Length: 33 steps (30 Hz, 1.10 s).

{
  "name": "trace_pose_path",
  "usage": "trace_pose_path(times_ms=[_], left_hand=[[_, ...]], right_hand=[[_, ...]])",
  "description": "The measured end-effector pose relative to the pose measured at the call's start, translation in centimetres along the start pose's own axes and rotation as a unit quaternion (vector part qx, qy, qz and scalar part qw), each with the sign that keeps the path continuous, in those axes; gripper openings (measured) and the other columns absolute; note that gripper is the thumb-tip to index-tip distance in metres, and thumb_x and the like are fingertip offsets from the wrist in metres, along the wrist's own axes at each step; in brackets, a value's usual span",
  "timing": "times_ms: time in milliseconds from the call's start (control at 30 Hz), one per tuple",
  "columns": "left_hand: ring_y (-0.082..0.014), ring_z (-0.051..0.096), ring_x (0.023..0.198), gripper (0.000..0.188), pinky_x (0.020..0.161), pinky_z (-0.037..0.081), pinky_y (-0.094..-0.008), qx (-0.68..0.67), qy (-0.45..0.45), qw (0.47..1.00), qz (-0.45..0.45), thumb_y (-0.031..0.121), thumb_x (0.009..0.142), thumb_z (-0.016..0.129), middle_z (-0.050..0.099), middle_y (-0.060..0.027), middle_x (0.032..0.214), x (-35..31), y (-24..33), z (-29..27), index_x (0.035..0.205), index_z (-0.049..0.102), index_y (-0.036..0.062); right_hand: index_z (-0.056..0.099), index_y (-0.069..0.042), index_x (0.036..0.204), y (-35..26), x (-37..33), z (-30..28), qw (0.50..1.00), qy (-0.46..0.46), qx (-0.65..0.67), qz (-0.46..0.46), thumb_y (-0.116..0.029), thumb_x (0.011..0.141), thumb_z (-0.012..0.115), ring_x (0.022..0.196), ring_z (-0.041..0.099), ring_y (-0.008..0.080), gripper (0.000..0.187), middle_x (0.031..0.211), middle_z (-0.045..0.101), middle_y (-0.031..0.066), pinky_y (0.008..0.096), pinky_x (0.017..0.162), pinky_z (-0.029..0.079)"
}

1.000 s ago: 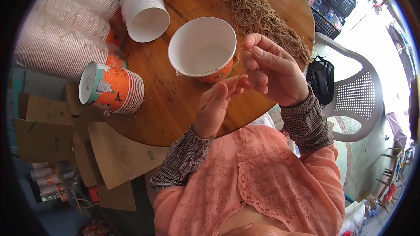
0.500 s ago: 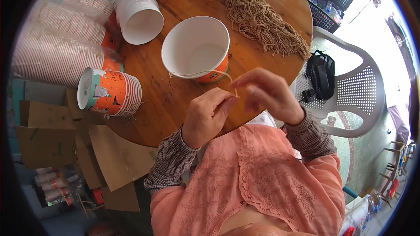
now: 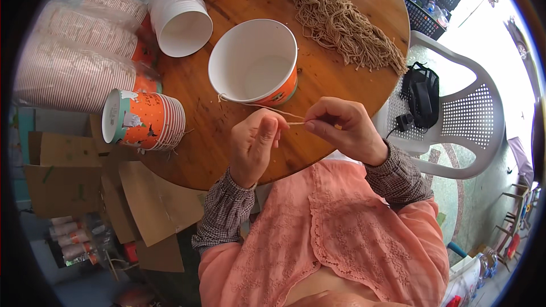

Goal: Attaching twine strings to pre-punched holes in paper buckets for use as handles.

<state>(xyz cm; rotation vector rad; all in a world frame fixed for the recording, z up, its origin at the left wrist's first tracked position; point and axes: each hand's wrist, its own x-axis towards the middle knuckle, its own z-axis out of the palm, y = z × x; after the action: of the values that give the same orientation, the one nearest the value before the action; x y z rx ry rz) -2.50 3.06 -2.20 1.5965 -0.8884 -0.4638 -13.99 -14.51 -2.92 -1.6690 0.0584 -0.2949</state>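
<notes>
In front of me an orange paper bucket (image 3: 253,59) with a white inside stands on the round wooden table, its mouth tilted toward me. A beige cord (image 3: 277,110) comes off the bucket's near rim at the left and runs to my hands. My left hand (image 3: 254,142) is closed on the cord, thumb raised along the curled fingers. Thumb and forefinger of my right hand (image 3: 348,128) pinch the cord's end, and a short stretch lies taut between both hands. Where the cord meets the rim, a small knot or tail shows.
A bundle of beige cords (image 3: 344,20) lies at the far right. Nested orange buckets (image 3: 149,119) lie on their side at the left, near white buckets (image 3: 185,31) and bagged stacks (image 3: 79,59). Cardboard boxes (image 3: 153,199) stand below left; a grey plastic chair (image 3: 472,111) holds a black bag (image 3: 422,94).
My right hand has come down and now pinches the cord, which was looped up between the hands. My left hand has shifted slightly left and turned thumb-up.
</notes>
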Motion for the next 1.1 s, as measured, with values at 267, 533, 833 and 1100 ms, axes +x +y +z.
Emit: trace_pose_path(times_ms=[267, 533, 833, 1100], left_hand=[[-0.0111, 0.051, 0.059, 0.027, 0.053, 0.041, -0.0257, 0.105, 0.004, 0.994, 0.023, 0.020, 0.099, 0.055, 0.056, -0.0056, 0.067, 0.4, -0.2, 1.0, 0.082, 0.059, 0.0004], [-0.0199, 0.056, 0.068, 0.009, 0.060, 0.046, -0.0296, 0.162, 0.030, 0.979, 0.121, 0.008, 0.093, 0.061, 0.058, -0.0081, 0.081, 0.5, -0.2, 1.3, 0.089, 0.057, 0.0015], [-0.0215, 0.060, 0.073, 0.007, 0.063, 0.049, -0.0312, 0.212, 0.044, 0.957, 0.193, 0.003, 0.090, 0.064, 0.060, -0.0107, 0.085, 0.8, 0.9, 1.8, 0.092, 0.058, -0.0002], [-0.0300, 0.062, 0.082, 0.019, 0.070, 0.051, -0.0361, 0.207, 0.009, 0.936, 0.284, 0.002, 0.084, 0.069, 0.062, -0.0136, 0.095, 0.9, 0.3, 4.4, 0.101, 0.062, -0.0003]], right_hand=[[0.064, 0.000, 0.092, 0.8, 0.1, 0.2, 1.000, 0.003, 0.007, -0.020, -0.007, 0.090, 0.066, 0.068, 0.045, 0.0036, 0.007, 0.076, 0.055, -0.0028, 0.0202, 0.059, 0.038], [0.063, -0.001, 0.094, 0.0, 0.2, 0.1, 0.988, -0.008, 0.106, 0.114, -0.007, 0.092, 0.065, 0.062, 0.043, -0.0007, 0.007, 0.072, 0.054, -0.0045, 0.0169, 0.054, 0.036], [0.062, 0.000, 0.092, -0.6, 1.2, -1.3, 0.999, -0.015, -0.011, 0.028, -0.007, 0.090, 0.067, 0.065, 0.043, -0.0007, 0.009, 0.076, 0.055, -0.0052, 0.0172, 0.055, 0.036], [0.060, 0.001, 0.095, -5.9, 8.8, -7.9, 0.973, 0.059, 0.116, -0.192, -0.015, 0.095, 0.058, 0.068, 0.058, 0.0104, 0.016, 0.075, 0.060, 0.0041, 0.0236, 0.060, 0.047]])
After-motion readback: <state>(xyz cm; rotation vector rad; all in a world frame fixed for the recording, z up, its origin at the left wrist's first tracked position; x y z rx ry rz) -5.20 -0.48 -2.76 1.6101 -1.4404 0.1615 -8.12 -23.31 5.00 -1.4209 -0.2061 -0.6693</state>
